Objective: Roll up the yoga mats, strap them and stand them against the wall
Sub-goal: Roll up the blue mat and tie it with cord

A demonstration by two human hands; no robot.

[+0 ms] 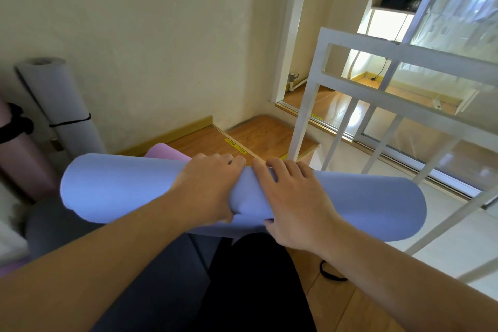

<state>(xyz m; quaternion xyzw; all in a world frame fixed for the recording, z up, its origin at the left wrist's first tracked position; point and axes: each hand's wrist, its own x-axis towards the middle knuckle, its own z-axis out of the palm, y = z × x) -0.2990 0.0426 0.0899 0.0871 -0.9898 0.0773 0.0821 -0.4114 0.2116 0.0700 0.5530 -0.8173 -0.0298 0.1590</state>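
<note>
Both hands, left [207, 186] & right [291, 202], gripped blue mat roll [113, 186] mid-span, fingers curled over. No strap on yet; black strap [331, 273] lay on floor. Risk: roll could spring loose if either grip eased.

Hands: two, the left hand [207, 188] and the right hand [293, 205]
Rolled mats against the wall: two, a pale lilac mat [59, 105] and a pink mat [24, 162]
Blue mat [116, 186]: one
Black straps on standing mats: two
Black strap on the floor [330, 273]: one
White railing [377, 105]: one
</note>
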